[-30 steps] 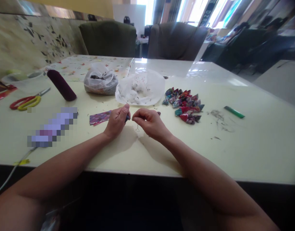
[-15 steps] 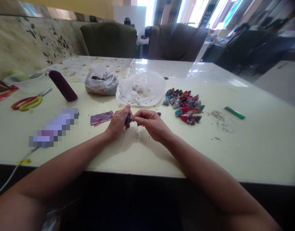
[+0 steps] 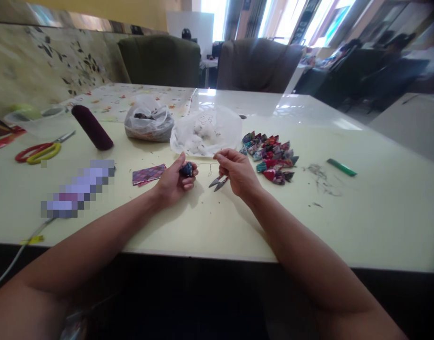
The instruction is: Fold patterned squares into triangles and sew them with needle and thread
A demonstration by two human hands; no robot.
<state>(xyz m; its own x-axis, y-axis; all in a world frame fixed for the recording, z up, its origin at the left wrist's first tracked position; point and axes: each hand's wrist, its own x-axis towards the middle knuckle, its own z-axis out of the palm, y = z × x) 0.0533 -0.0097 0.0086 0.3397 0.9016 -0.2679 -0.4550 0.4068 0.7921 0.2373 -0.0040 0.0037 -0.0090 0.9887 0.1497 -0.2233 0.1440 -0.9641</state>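
My left hand [image 3: 178, 178] is closed around a small dark blue stuffed fabric piece [image 3: 186, 169], thumb raised above it. From that piece a thin thread [image 3: 206, 164] runs across to my right hand [image 3: 234, 171], with a small loop hanging midway. My right thumb and forefinger pinch the thread's other end; whether a needle is there is too small to tell. Thread snips [image 3: 218, 182] show their open blades below my right fingers. Their handle is hidden by the hand, and I cannot tell whether they are held or lie on the table.
Patterned fabric pieces [image 3: 148, 174] lie left of my hands. Behind are a white bag with stuffing [image 3: 206, 134] and a plastic bag [image 3: 148, 123]. Several finished-looking fabric pieces [image 3: 273, 158], thread scraps [image 3: 323, 179] and a green strip [image 3: 341, 167] lie right; scissors [image 3: 43, 150] and a maroon roll [image 3: 92, 127] left.
My right hand has drawn away to the right from the left hand, stretching the thread between them. The left fingers have turned, showing more of the blue piece. The snips' blades have come into view.
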